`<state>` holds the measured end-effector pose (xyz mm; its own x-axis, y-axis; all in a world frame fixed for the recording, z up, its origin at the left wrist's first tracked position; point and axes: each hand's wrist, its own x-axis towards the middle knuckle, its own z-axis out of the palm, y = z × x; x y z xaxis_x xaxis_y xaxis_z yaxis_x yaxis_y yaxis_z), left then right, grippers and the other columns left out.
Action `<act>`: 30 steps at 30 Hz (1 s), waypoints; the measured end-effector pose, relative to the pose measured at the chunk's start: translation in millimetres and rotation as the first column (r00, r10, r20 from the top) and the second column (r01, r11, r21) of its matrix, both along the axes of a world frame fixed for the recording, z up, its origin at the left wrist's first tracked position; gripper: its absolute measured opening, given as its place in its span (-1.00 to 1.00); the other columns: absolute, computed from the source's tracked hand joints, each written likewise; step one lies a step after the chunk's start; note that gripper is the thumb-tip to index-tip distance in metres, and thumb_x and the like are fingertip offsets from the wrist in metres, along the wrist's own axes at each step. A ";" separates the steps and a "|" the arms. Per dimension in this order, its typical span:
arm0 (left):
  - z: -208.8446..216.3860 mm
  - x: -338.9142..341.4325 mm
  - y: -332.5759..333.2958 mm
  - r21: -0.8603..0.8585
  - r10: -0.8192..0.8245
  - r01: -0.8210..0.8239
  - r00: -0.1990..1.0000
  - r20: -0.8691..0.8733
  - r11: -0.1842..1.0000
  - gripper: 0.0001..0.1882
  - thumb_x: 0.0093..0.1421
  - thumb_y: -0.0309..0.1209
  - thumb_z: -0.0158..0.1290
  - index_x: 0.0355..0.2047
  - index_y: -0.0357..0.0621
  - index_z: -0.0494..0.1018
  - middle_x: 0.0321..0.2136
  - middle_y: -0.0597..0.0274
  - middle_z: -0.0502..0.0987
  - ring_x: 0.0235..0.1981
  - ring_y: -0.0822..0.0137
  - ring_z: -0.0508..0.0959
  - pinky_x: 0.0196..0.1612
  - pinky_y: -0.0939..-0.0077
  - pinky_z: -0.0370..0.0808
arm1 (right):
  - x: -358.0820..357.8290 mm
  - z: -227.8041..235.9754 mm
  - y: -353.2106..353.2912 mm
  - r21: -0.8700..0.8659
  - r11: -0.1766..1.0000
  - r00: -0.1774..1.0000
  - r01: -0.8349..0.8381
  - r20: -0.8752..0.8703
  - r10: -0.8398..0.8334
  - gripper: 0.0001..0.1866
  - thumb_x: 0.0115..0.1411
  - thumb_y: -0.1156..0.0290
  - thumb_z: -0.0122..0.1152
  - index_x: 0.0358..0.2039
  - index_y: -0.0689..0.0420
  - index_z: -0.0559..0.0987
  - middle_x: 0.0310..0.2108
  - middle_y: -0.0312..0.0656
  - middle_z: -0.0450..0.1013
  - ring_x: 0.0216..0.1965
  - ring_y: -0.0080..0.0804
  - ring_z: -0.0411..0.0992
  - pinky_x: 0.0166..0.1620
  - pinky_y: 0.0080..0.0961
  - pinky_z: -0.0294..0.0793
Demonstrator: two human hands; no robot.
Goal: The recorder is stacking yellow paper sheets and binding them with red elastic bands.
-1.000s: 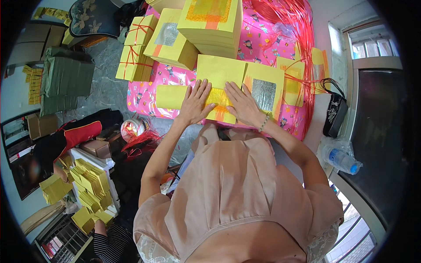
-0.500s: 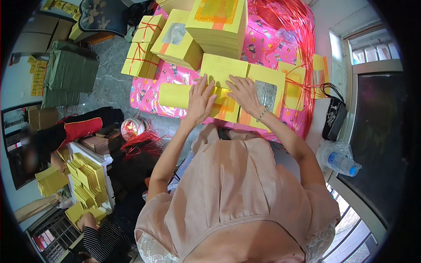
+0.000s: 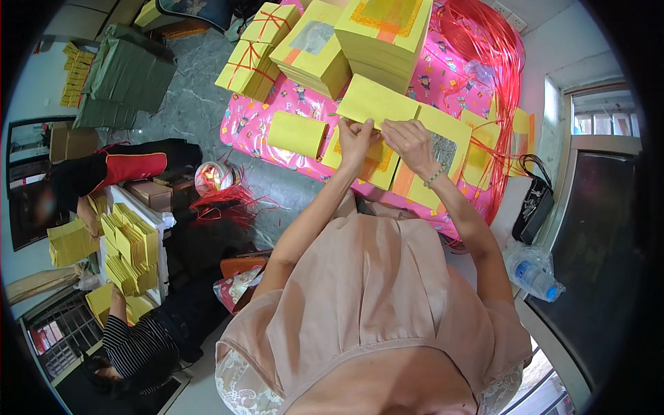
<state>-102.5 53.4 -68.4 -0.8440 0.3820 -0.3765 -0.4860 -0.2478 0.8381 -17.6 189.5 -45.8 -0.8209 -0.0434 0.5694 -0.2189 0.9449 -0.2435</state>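
My left hand (image 3: 355,145) pinches the near edge of a yellow paper sheet (image 3: 379,100), thumb and fingertips together. Beside it, my right hand (image 3: 413,146) has its fingers bent and pressed together on the same edge. Beneath the hands lies yellow paper with a gold and orange patch (image 3: 377,166), partly covered by them. A folded yellow paper packet (image 3: 296,134) rests on the pink patterned cover (image 3: 242,128), left of my left hand. To the right of my right hand is yellow paper with a silver patch (image 3: 443,151).
Behind my hands stand a tall yellow paper stack (image 3: 377,59), a silver-patched stack (image 3: 311,52) and bundles tied with red string (image 3: 252,62). Red strands (image 3: 508,124) hang at right, near a black pouch (image 3: 532,207) and a bagged bottle (image 3: 536,277). Two people handle yellow paper (image 3: 128,242) at left.
My hands have gone from lying flat on the paper to gripping the sheet's near edge. My left hand has come away from the folded packet. The whole view has shifted.
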 end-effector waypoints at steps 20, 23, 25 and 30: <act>-117.2 -77.7 -189.9 -0.152 0.329 -0.317 0.942 0.064 0.936 -0.65 0.18 -0.61 0.05 -0.03 -0.09 0.35 -0.34 0.27 0.53 -0.42 0.40 0.54 -0.32 0.44 0.57 | 53.9 10.5 -47.1 -0.324 0.939 0.980 0.112 0.195 -0.050 -0.88 0.12 0.42 0.28 -0.30 0.10 0.64 -0.30 -0.28 0.58 -0.24 -0.32 0.50 -0.13 -0.39 0.40; -127.8 -78.6 -184.8 -0.151 0.339 -0.320 0.933 0.119 0.935 -0.67 0.19 -0.61 0.04 -0.04 -0.12 0.35 -0.30 0.22 0.53 -0.38 0.33 0.57 -0.26 0.35 0.61 | 58.1 12.1 -46.7 -0.306 0.944 0.974 0.125 0.218 -0.059 -0.88 0.13 0.42 0.28 -0.31 0.11 0.64 -0.30 -0.28 0.58 -0.24 -0.32 0.49 -0.13 -0.39 0.40; -139.2 -80.4 -188.2 -0.154 0.333 -0.316 0.938 0.095 0.936 -0.64 0.19 -0.62 0.02 0.00 -0.15 0.30 -0.26 0.17 0.51 -0.33 0.27 0.58 -0.29 0.34 0.62 | 58.0 15.1 -47.0 -0.303 0.944 0.972 0.129 0.229 -0.060 -0.88 0.12 0.42 0.28 -0.31 0.11 0.64 -0.31 -0.28 0.58 -0.25 -0.32 0.49 -0.13 -0.39 0.40; -153.5 -82.5 -191.6 -0.156 0.291 -0.278 0.954 0.067 0.948 -0.60 0.18 -0.64 0.01 0.03 -0.19 0.25 -0.23 0.13 0.49 -0.31 0.21 0.59 -0.32 0.30 0.66 | 60.4 15.5 -47.8 -0.288 0.950 0.964 0.117 0.264 -0.038 -0.86 0.12 0.40 0.29 -0.29 0.11 0.64 -0.29 -0.28 0.57 -0.23 -0.32 0.49 -0.13 -0.39 0.40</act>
